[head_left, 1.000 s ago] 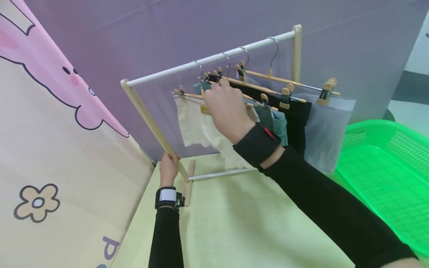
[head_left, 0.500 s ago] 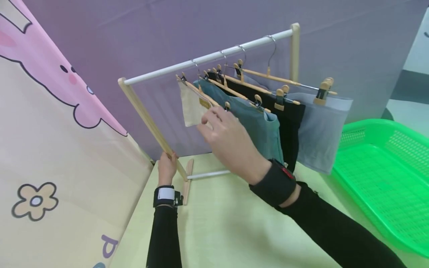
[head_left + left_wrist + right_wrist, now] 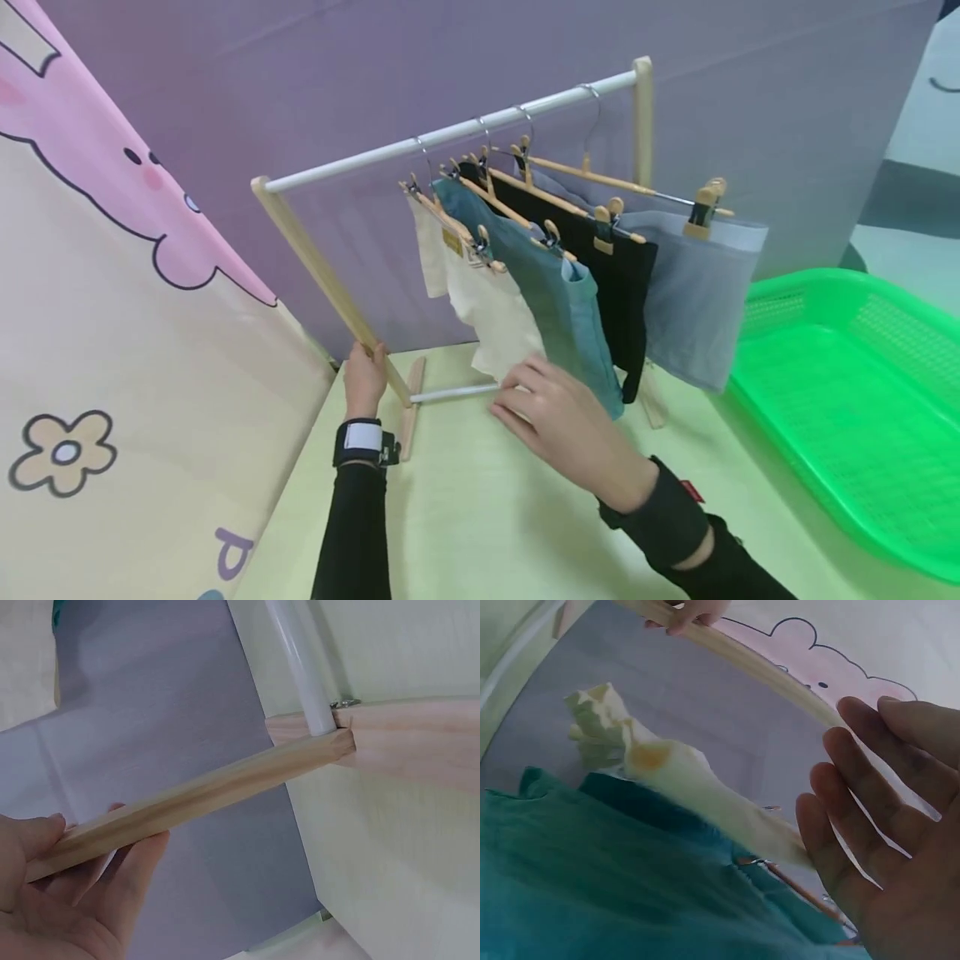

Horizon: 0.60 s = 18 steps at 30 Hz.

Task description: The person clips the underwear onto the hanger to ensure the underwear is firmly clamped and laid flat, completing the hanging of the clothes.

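My left hand (image 3: 365, 383) grips the left wooden post (image 3: 311, 254) of a small clothes rack; in the left wrist view its thumb and fingers wrap the post. Cream shorts (image 3: 491, 308) hang from a clip hanger (image 3: 450, 218), nearest the left end of the white rail (image 3: 450, 133). My right hand (image 3: 573, 429) is by their lower hem, fingers loosely bent. In the right wrist view those fingers (image 3: 847, 802) are extended and hold nothing. Behind the cream pair hang teal shorts (image 3: 517, 258), a black garment (image 3: 626, 271) and a grey garment (image 3: 690, 300), each on a clip hanger.
A green plastic basket (image 3: 885, 312) stands at the right on the pale table (image 3: 465, 517). The rack's lower bar (image 3: 453, 392) and wooden foot (image 3: 411, 417) sit low on the left. A purple backdrop (image 3: 360, 75) and a printed wall (image 3: 150, 350) enclose the area.
My right hand has left the front hanger and come down to the cream shorts' hem. The shorts and their hanger have turned to line up beside the teal pair. My left hand stays on the post.
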Available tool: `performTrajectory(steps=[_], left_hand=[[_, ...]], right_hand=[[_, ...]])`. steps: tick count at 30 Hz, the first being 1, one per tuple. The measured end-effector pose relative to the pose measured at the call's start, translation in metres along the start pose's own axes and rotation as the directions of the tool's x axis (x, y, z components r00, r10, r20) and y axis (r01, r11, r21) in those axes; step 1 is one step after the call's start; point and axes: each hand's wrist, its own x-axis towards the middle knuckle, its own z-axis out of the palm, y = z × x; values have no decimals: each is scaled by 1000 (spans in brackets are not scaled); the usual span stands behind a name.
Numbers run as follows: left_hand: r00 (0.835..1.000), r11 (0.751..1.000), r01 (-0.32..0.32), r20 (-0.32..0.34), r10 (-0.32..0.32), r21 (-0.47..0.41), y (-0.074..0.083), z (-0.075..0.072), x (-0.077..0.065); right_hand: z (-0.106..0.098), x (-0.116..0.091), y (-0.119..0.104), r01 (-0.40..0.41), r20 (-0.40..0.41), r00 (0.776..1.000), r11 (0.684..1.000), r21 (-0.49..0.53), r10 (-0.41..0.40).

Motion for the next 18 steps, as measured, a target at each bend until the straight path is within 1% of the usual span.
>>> performTrajectory(steps=[3,5,7,9,11,13,16,18], left_hand=[[1000,1000,10,21,-10,9,-7,-6,-7],[999,999,23,28,-23,23,-11,-9,-16],[1000,998,19,18,-20,53,-11,-12,-28],[1000,997,16,0,-16,81,-7,-13,-41],[1000,996,-4,-11,5,87,1,-14,-57],[999,998,-33,-7,34,61,11,-13,-73],[996,997,-79,34,79,14,29,-5,-96],[990,991,-130,62,128,24,44,1,-109]], right_hand=[[4,-8,5,-7,13,1000,1000,10,7],[4,-13,8,-3,21,1000,1000,15,3],[3,-17,11,-3,21,1000,1000,14,2],[2,-21,15,-11,20,1000,1000,4,11],[0,-24,19,-22,15,1000,1000,-11,22],[-1,-26,22,-32,19,999,999,-18,32],[-4,-29,25,-28,31,999,1000,-15,28],[-6,-30,28,-19,43,999,1000,-2,19]])
